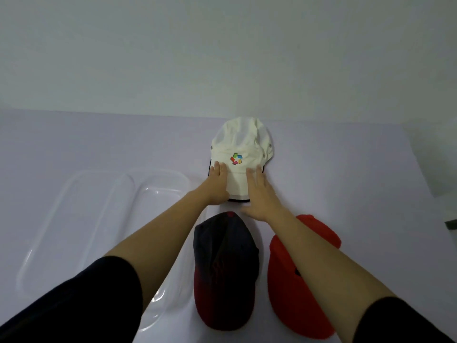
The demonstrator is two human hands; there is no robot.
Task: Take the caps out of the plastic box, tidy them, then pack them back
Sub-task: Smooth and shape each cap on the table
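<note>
Pale surface [99, 144], blank wall behind. White cap [243, 142] at 12 o'clock; left hand [217, 186] and right hand [259, 196] pressing its brim, fingers spread flat. Plastic box [81, 194] at 9 o'clock, apparently empty. Risk: uneven pressure creases the brim or skews the cap.

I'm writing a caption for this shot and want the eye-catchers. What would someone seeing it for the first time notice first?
First, the white cap with its bright multicoloured logo, at the middle of the table, with the left hand and right hand laid flat on its brim. Nearer the person lie a dark cap with a red brim and, to its right, an all-red cap. The clear plastic box sits empty on the left.
</note>
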